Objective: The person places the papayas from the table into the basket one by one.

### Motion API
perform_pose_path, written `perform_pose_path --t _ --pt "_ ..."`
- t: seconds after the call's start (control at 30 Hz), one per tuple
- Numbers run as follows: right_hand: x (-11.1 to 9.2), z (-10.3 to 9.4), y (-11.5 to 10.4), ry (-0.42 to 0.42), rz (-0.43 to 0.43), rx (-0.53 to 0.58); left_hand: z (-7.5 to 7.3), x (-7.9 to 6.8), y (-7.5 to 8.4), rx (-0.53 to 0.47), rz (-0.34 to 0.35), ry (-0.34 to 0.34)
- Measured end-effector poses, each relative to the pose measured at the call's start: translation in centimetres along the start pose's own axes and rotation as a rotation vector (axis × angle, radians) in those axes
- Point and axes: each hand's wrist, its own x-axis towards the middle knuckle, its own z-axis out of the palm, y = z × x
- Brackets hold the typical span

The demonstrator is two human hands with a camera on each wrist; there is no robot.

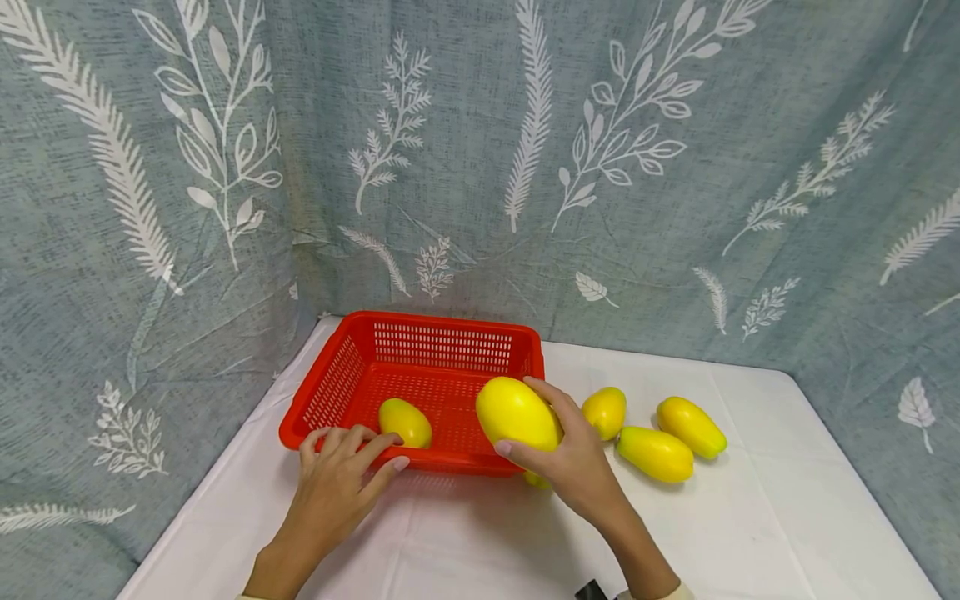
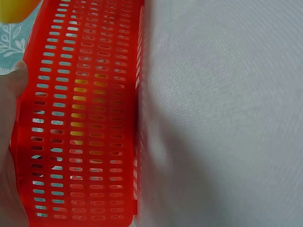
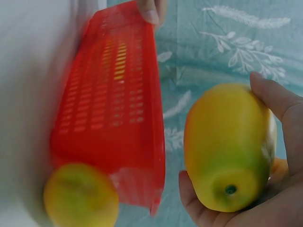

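Note:
My right hand holds a yellow papaya between thumb and fingers, raised over the near right corner of a red plastic basket. In the right wrist view the held papaya points its greenish stem end at the camera. At the basket's near rim, my left hand grips the edge, fingers over the top and thumb on the near side. Inside lies one papaya, close to the left fingertips; its yellow shows through the slots in both wrist views.
To the right of the basket, papayas lie grouped on the white tablecloth. Another papaya sits by the basket's near right corner, mostly hidden under the right hand in the head view. A patterned curtain hangs behind the table.

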Motion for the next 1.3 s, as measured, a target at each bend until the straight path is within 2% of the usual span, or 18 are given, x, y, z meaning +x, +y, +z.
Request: perform_pose_path --t 0.23,0.67,0.87,1.07,1.3 --pt "1.1 1.9 -0.9 0.000 -0.027 -0.051 -0.2 -0.1 0.0 0.006 -0.024 -0.027" --pt "2.9 4.2 -1.0 -0.037 -0.064 -0.034 -0.1 -0.1 0.2 0.007 -0.024 -0.026" --pt "4.0 5.6 -1.0 -0.037 -0.078 -0.091 -0.3 -0.1 0.2 0.017 -0.033 -0.037" --pt "5.1 6.6 -0.9 -0.010 -0.133 -0.131 -0.3 -0.1 0.3 0.022 -0.040 -0.048" --pt "5.2 6.9 -0.8 -0.007 -0.103 -0.143 -0.2 0.0 0.3 0.020 -0.038 -0.042"
